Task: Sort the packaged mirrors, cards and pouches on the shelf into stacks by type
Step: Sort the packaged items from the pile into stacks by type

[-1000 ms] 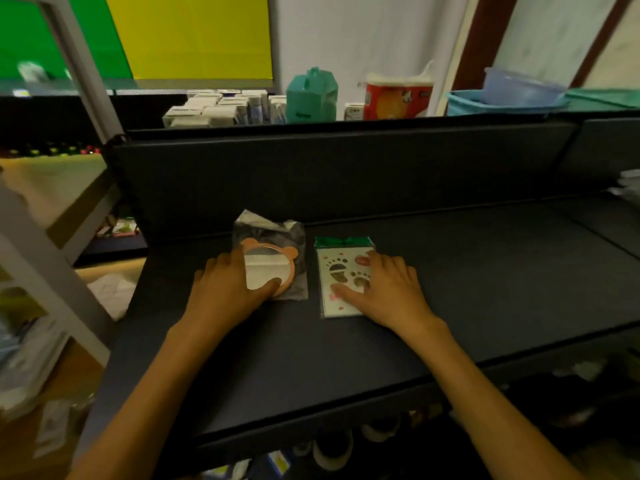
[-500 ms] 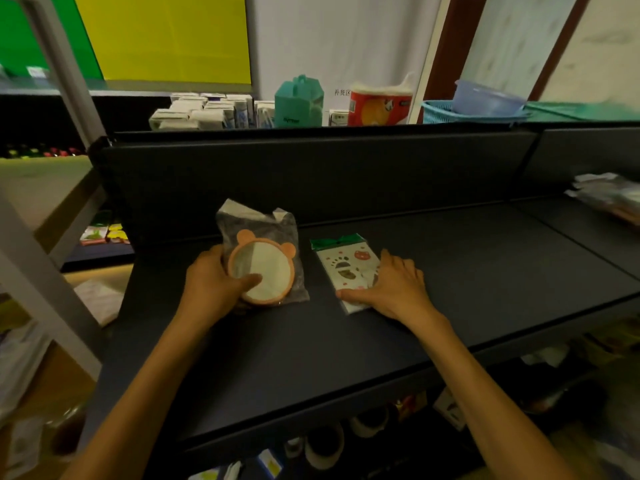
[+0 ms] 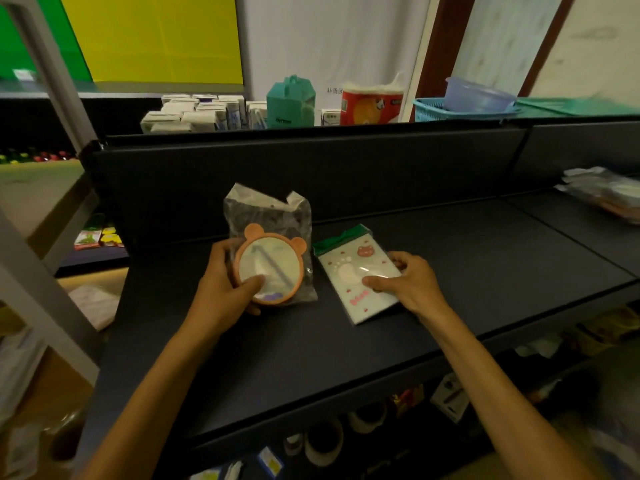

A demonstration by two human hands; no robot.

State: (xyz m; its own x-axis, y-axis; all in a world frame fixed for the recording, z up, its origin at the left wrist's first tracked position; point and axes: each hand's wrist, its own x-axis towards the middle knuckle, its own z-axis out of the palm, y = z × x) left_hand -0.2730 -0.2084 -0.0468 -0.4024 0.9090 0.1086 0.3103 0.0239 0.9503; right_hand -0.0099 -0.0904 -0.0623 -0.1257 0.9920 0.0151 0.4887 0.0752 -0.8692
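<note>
1. Whereas half a second ago the packaged mirror (image 3: 268, 268) lay nearly flat on the dark shelf (image 3: 450, 271), it is now tipped up so its round face points more toward the camera, with the top of its bag standing higher against the shelf's back wall.
2. The card pouch (image 3: 358, 273), just to the right of the mirror, has turned slightly, and more of its printed front shows than before, including a small bear face near the top.
3. The mirror is a round disc with an orange rim and two small bear ears, sealed in a crinkled clear plastic bag.
4. The card pouch is a flat rectangle in glossy clear film, pale with paw prints and small red marks, and it has a green strip along its top edge.
5. The shelf is matte, dark and smooth. Far to the right of the mirror, at the shelf's edge, lies a blurred pile of clear-wrapped packages (image 3: 609, 195).
6. The left hand (image 3: 225, 292) grips the mirror at its lower left, thumb pressed on the face and fingers curled behind it.
7. The right hand (image 3: 412, 282), to the right of the mirror, lies palm down on the pouch, thumb on its front and fingers curled over its right edge, holding it against the shelf.
</note>
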